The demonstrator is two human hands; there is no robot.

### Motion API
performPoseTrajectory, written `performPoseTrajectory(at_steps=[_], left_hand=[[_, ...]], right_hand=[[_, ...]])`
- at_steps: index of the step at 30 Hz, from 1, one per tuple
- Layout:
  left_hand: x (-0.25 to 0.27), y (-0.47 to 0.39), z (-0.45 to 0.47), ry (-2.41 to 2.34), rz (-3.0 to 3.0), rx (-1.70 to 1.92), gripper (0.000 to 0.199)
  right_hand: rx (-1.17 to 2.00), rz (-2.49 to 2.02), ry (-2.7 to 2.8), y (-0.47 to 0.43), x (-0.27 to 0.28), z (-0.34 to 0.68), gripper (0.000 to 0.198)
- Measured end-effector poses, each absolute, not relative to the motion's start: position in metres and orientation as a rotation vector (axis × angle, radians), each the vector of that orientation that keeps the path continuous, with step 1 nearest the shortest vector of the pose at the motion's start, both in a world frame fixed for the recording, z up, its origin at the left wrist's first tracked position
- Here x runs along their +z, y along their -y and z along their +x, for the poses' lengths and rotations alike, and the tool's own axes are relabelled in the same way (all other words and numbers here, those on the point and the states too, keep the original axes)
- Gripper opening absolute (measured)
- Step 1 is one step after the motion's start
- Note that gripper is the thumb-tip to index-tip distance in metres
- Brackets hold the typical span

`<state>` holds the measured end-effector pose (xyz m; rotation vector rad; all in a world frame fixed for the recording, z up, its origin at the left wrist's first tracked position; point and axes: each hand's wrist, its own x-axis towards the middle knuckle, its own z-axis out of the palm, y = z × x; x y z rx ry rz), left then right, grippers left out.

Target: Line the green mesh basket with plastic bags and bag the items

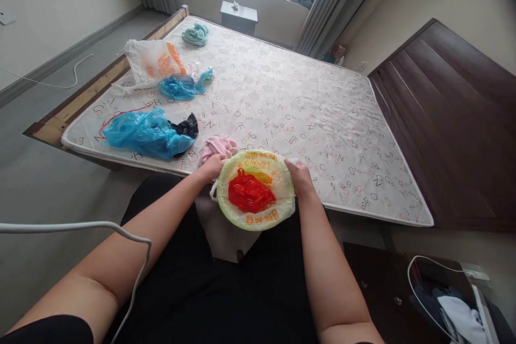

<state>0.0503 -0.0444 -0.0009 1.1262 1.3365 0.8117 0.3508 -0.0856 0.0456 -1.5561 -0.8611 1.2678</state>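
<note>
Above my lap I hold a round bin [223,215] with a light green rim, lined with a whitish plastic bag [260,219] that has orange print. Inside it lie a crumpled red plastic bag [250,193] and a bit of yellow plastic [262,177]. My left hand [213,167] is closed on the left side of the rim, and my right hand [302,177] grips the right side, where some liner is bunched at the fingers. Just beyond my left hand a pink cloth [220,146] rests on the mattress edge.
On the patterned mattress [290,102] lie blue plastic bags [147,131], a black bag [187,126], a white bag with orange print [155,62] and a green cloth [195,35]. A white cable [133,236] hangs across my left arm. A dark headboard [447,123] stands right.
</note>
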Motion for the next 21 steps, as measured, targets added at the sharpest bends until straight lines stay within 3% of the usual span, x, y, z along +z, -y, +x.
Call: performPoseTrajectory(at_steps=[9, 11, 15, 17, 21], left_hand=[[0.013, 0.05, 0.049, -1.654, 1.581, 1.167, 0.047], [0.011, 0.051, 0.048, -1.658, 1.638, 1.215, 0.048], [0.005, 0.053, 0.046, -1.678, 1.621, 1.33, 0.045], [0.003, 0.053, 0.047, -1.69, 1.592, 1.374, 0.044], [0.004, 0.053, 0.046, -1.67, 1.673, 1.391, 0.045]], right_hand=[[0.589, -1.692, 1.12, 0.09, 0.05, 0.34, 0.032], [0.602, -1.696, 1.135, 0.09, 0.05, 0.34, 0.031], [0.889, -1.68, 1.142, 0.087, 0.046, 0.344, 0.048], [1.007, -1.683, 1.159, 0.086, 0.044, 0.345, 0.045], [0.834, -1.704, 1.265, 0.087, 0.042, 0.343, 0.035]])
